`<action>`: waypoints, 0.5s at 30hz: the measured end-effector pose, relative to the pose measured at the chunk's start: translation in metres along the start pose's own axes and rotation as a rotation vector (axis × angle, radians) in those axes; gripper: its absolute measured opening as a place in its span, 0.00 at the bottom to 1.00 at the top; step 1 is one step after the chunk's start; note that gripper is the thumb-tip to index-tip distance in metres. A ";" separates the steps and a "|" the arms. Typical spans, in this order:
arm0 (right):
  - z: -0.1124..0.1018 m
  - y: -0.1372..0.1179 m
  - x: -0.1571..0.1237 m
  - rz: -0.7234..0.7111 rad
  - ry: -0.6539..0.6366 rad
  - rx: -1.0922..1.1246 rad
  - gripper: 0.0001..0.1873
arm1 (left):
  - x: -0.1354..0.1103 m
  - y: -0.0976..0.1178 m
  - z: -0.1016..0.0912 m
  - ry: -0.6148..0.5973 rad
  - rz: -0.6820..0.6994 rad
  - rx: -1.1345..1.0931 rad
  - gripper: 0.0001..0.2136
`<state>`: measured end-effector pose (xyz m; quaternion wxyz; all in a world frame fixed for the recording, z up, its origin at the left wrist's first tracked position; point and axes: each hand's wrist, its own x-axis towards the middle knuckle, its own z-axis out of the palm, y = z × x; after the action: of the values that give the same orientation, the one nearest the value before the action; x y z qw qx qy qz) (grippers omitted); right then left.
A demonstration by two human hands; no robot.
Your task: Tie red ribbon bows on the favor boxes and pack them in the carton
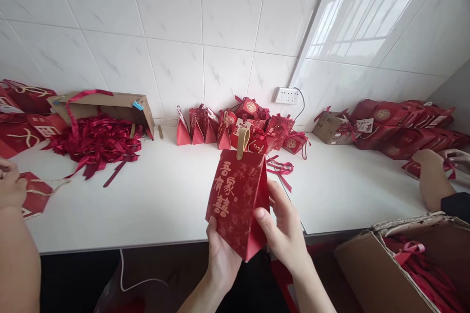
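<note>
A red paper gift box (235,195) with gold characters and a tan loop handle (243,143) on top is held up over the front edge of the table. My left hand (224,259) supports it from below, with the thumb on its printed face. On the other side my right hand (284,227) grips the folded side panel, thumb in front and fingers behind. Just behind it on the white table (161,205) lie loose dark-red ribbons (282,167). Several slim red boxes (200,124) stand upright near the wall, beside a cluster of ribbon-tied boxes (257,127).
At left, a ribbon pile (97,142) spills from a tipped cardboard box (125,105). Another person's hand (11,186) is at far left; a co-worker's hand (428,166) ties ribbon at right. An open carton (367,264) stands front right. A power strip (287,95) is on the wall.
</note>
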<state>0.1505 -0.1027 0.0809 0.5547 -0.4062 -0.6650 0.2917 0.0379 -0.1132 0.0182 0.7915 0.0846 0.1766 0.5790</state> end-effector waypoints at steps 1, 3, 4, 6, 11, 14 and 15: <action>-0.002 0.003 0.001 0.027 0.004 0.032 0.23 | 0.001 -0.003 -0.003 -0.007 0.049 0.035 0.28; -0.007 0.007 0.003 0.071 0.011 0.089 0.21 | 0.002 -0.009 -0.008 -0.011 0.181 0.135 0.31; -0.009 0.009 0.004 0.085 0.015 0.113 0.20 | 0.003 -0.012 -0.012 -0.001 0.256 0.197 0.32; -0.012 0.011 0.004 0.099 0.024 0.152 0.18 | 0.003 -0.019 -0.019 0.020 0.387 0.322 0.33; -0.015 0.015 0.002 0.078 0.065 0.169 0.18 | 0.003 -0.028 -0.038 0.067 0.433 0.502 0.32; -0.016 0.016 0.002 0.066 0.092 0.159 0.18 | 0.003 -0.028 -0.037 0.083 0.418 0.555 0.32; -0.016 0.016 0.002 0.065 0.098 0.160 0.18 | 0.002 -0.028 -0.034 0.082 0.416 0.571 0.33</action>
<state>0.1694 -0.0942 0.0714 0.6074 -0.3958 -0.5982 0.3414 0.0504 -0.1222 -0.0226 0.5934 0.3131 0.3419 0.6580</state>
